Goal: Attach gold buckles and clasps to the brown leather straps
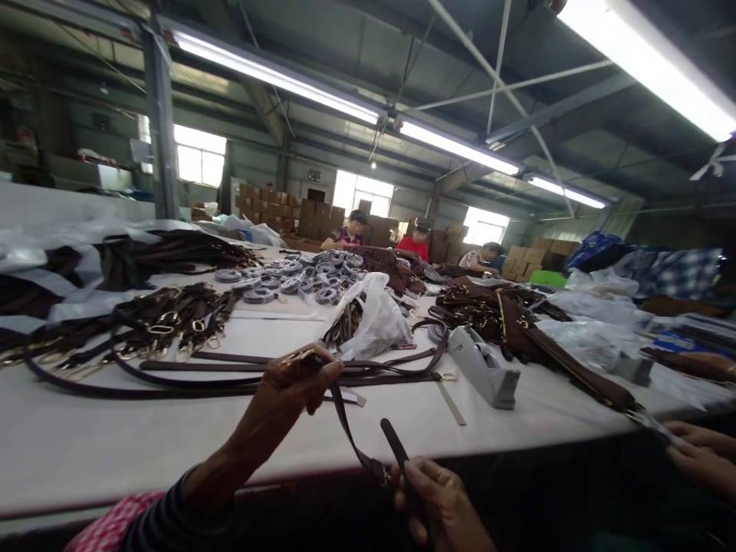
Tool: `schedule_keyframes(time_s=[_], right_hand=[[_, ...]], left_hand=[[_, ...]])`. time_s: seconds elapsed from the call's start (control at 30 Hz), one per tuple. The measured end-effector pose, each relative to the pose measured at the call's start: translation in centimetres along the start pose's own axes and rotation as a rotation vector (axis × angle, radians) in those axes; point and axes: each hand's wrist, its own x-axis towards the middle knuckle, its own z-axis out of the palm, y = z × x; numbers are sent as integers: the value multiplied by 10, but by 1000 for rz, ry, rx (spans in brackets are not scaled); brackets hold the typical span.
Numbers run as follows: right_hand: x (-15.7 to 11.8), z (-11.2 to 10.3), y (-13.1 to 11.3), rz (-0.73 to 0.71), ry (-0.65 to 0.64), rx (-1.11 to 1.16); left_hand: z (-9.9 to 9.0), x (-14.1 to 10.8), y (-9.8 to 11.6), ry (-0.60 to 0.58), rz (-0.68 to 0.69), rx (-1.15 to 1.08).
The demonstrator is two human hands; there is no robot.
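Observation:
A dark brown strap [346,429] hangs in a curve between my two hands, above the table's front edge. My left hand [299,377] is closed around its upper end, where gold-coloured metal shows at the fingers. Lower down, my right hand [440,494] pinches the strap near a small gold buckle [384,475]. A rounded strap tip [392,438] sticks up out of the right fingers. Behind my left hand, long dark straps [201,386] lie across the white table [172,437].
A grey tape dispenser [486,368] stands right of centre, beside a white plastic bag [376,318]. Coiled grey straps [327,276] and buckled straps [184,318] are piled behind. At right, a co-worker's hands [698,445] hold a brown piece [575,364]. Several people sit across the table.

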Motion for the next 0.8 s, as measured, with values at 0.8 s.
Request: schedule_keyframes(time_s=[0.8], right_hand=[[-18,48,-33,-35,-138,176]], left_hand=[[44,-32,-28,-382,-313,-259]])
